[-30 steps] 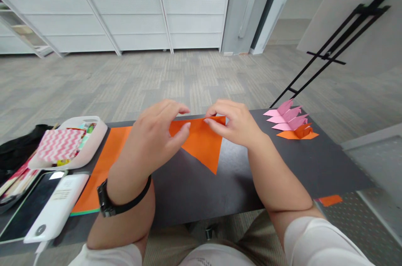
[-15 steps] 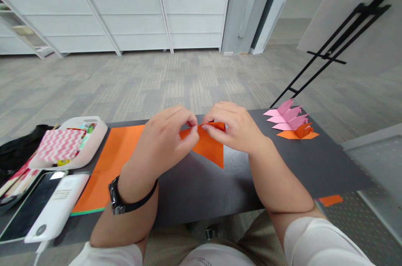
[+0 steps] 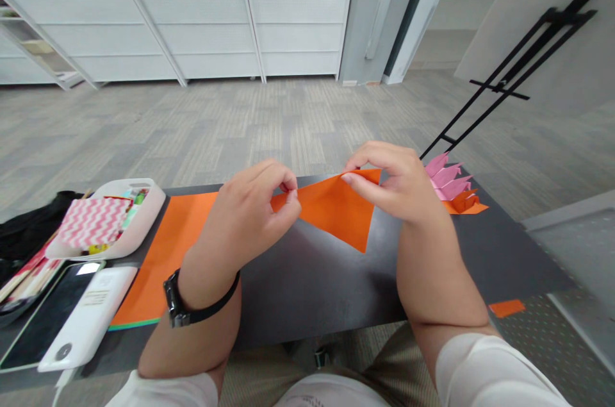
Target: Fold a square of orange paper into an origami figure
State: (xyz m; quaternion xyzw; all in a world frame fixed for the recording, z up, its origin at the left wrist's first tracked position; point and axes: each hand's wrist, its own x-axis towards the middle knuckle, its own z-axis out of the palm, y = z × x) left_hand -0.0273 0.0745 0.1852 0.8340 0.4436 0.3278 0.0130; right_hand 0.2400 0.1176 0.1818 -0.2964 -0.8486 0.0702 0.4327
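shows as one plain orange paper [image 3: 336,211], roughly triangular. pinched near both ends of the upper edge, held fairly straight, raised over the dark table [image 3: 317,298] near the far edge. slants up toward the right, dips one corner down. partly hidden at left.

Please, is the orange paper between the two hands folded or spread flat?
Folded, it seems: the paper shows a triangular outline, narrowing toward the left hand and wide near the right hand. Separate layers cannot be told.

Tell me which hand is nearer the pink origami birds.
Right. The right hand is just left of the pink origami birds; the left hand is much farther left.
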